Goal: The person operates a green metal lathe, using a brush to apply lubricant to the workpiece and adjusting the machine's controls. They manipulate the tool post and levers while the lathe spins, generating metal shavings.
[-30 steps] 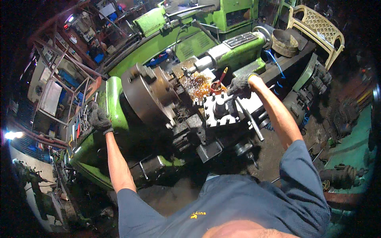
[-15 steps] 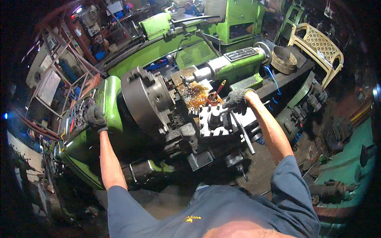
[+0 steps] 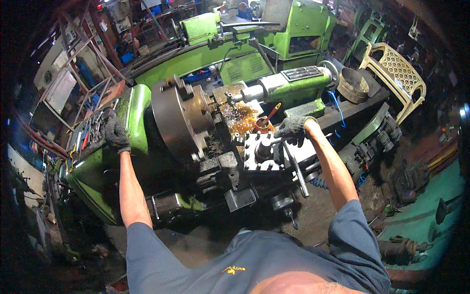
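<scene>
My right hand (image 3: 292, 128), in a dark knit glove, is closed round the lever (image 3: 280, 141) on top of the lathe's square tool post (image 3: 252, 158). My left hand (image 3: 116, 136), gloved alike, lies curled at the edge of the green headstock (image 3: 140, 115), beside several hand tools (image 3: 93, 131). Its fingers look closed, but what they grip is hidden. Between my hands sits the large steel chuck (image 3: 171, 122) with stepped jaws. A long metal bar (image 3: 297, 174) slants down toward me from the tool post, below my right hand.
Behind the tool post stands a small pot (image 3: 263, 125) with a red-handled brush (image 3: 274, 111), next to oily brown residue (image 3: 240, 115). The green tailstock (image 3: 298, 83) lies beyond. A round metal tin (image 3: 353, 84) and a beige plastic chair (image 3: 396, 73) are at the right. Another green machine (image 3: 245, 68) stands behind.
My view has shifted slightly, with far things lower in the picture. Both hands keep their places on the lathe. The chuck's surface looks different, as if turned a little.
</scene>
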A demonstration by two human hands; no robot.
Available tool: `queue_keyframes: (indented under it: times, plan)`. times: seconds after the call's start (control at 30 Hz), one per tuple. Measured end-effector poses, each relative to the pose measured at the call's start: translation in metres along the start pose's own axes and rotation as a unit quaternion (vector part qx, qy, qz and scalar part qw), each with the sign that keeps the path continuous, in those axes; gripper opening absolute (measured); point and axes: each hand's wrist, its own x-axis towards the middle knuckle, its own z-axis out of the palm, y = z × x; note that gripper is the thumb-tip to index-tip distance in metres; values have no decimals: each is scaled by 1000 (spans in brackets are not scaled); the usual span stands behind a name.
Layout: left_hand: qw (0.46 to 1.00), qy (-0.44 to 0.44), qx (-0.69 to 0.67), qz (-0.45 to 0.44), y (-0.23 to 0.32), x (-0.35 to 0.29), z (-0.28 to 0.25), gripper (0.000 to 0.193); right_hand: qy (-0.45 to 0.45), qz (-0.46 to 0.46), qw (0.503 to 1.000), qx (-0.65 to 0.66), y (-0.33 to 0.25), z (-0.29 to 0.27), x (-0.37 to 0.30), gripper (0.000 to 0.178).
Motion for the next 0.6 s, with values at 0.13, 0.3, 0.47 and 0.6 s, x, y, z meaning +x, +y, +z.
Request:
queue_keyframes:
  times: [0.13,0.3,0.47,0.6]
  plan:
    - [1000,8,-6,-19,-6,-3,5,36,-18,-3,1000,2,5,-1,7,40]
    - [999,6,15,-29,0,-7,5,36,-3,-4,1000,8,1,1,-1,46]
    - [999,11,-3,-43,-8,-10,7,35,-8,-12,1000,-21,-6,-2,-9,50]
    - [998,15,29,-46,-10,-15,10,35,-8,-18,999,-48,-11,-6,-20,50]
